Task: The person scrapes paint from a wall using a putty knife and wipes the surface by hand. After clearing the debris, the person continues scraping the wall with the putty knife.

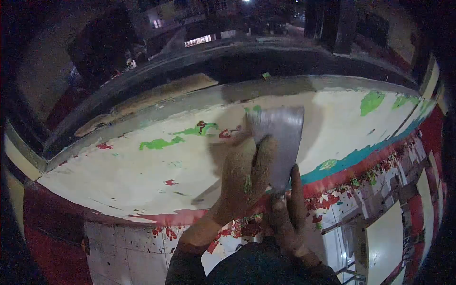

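Observation:
A wide metal paint scraper [284,130] lies against the pale wall surface [123,175], its broad edge near the wall's upper rim. My right hand [290,213] is closed around the lower end of the scraper, with a finger stretched along the blade's right side. My left hand [242,168] grips the left side of the blade, its fingers pressed on the metal. Some of the handle is hidden by my right hand. Patches of green paint [161,142] and red paint [225,133] remain on the wall around the blade.
A dark ledge [266,59] runs above the wall, with a green paint flake [266,75] on it. Teal and red bands cross the wall's lower part. Paint chips litter the tiled floor [142,251] below. A pale panel [384,237] stands at lower right.

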Demonstrator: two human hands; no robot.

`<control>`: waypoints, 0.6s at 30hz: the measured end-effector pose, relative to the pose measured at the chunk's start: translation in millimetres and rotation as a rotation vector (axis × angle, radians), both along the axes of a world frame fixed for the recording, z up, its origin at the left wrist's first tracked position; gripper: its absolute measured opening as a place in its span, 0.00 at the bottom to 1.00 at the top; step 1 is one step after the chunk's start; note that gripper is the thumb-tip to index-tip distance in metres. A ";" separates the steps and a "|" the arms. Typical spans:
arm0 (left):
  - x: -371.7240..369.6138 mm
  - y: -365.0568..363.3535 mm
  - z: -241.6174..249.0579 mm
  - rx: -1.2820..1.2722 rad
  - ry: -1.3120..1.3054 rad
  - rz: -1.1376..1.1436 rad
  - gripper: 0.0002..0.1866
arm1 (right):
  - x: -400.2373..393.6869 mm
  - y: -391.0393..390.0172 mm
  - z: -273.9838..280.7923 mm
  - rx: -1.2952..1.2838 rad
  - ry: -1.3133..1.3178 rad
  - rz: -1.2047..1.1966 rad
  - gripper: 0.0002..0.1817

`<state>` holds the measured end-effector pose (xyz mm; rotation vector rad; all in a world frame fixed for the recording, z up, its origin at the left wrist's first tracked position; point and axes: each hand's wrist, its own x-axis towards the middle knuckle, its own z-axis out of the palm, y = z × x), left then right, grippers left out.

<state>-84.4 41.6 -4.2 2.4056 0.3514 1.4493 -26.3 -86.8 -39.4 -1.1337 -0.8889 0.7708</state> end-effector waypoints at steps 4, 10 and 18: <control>0.2 -0.6 -8.5 0.092 -0.015 0.003 0.21 | -0.7 -2.0 4.5 -0.038 0.048 0.008 0.34; 8.0 -8.9 0.9 -0.178 -0.073 0.018 0.07 | 2.3 -1.7 -2.3 0.000 0.039 -0.016 0.36; 8.6 -9.6 -1.3 -0.087 -0.028 0.060 0.10 | 1.1 -6.6 4.9 -0.016 0.092 0.012 0.34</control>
